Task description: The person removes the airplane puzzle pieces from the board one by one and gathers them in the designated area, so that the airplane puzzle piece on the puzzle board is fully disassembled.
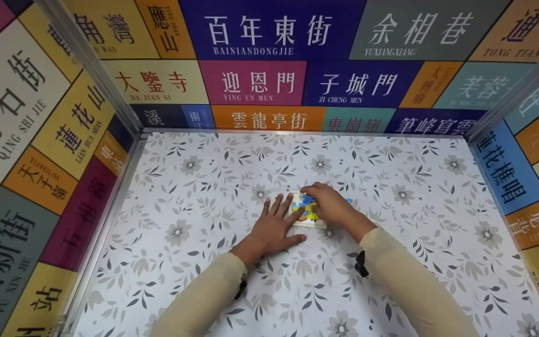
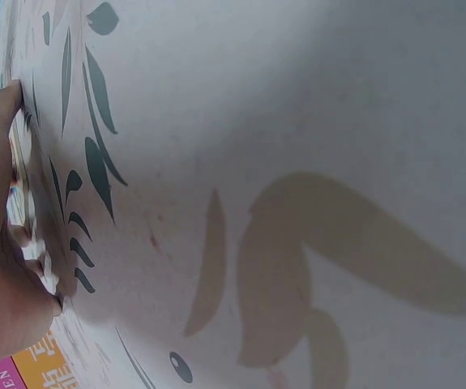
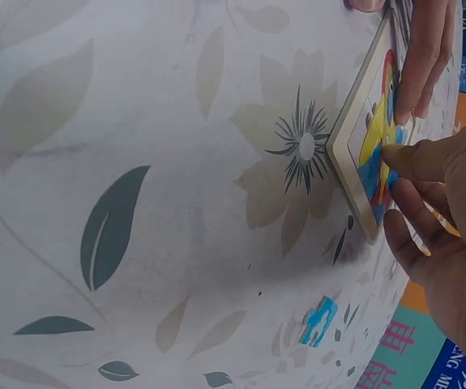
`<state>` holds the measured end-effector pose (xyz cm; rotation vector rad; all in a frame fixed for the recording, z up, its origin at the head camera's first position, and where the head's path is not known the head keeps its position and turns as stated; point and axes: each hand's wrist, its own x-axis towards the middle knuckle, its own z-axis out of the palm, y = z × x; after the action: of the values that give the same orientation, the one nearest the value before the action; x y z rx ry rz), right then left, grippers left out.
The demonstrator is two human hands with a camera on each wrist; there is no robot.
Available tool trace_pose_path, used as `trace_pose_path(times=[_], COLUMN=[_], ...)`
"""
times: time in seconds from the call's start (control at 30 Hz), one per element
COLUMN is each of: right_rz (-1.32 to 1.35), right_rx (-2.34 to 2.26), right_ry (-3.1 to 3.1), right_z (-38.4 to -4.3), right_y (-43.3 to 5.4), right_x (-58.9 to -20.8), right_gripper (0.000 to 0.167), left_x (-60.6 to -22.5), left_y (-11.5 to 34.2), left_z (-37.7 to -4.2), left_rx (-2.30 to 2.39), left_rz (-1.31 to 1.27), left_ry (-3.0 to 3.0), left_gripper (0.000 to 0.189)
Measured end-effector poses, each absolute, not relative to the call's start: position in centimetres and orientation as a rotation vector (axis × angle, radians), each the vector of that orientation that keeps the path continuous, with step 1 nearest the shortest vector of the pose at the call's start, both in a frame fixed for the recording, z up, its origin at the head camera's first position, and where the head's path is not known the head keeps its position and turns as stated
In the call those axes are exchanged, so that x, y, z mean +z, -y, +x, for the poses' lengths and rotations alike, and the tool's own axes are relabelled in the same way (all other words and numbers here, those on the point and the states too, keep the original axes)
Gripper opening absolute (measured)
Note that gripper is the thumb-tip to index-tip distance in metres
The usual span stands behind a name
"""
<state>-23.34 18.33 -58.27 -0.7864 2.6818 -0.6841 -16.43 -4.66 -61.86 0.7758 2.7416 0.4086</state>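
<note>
A small wooden jigsaw board with blue, yellow and red pieces lies flat on the table. My left hand is spread at its left side, fingers straight, index finger reaching onto the board. From the right, my right hand bends over the board's upper right part. In the right wrist view, the thumb and a finger of the right hand pinch a blue jigsaw piece at the board's surface, mostly covered by the fingers. A loose light-blue jigsaw piece lies on the table beyond the right hand.
A white cloth with grey leaves and flowers covers the table. Upright panels with coloured street-name signs close off the back and both sides. A black item hangs at the right sleeve.
</note>
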Motion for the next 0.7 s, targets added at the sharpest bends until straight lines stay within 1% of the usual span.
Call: trace_pose_path(times=[0.7], right_rz=[-0.79], right_rx=[-0.614], right_ry=[-2.704], right_z=[-23.29], right_y=[-17.9], right_x=[-58.17], right_gripper=[0.066], left_x=[-61.98], left_y=[4.55], left_z=[-16.57], left_rx=[0.406], left_rz=[0.771], left_ry=[-2.735], left_gripper=[0.084])
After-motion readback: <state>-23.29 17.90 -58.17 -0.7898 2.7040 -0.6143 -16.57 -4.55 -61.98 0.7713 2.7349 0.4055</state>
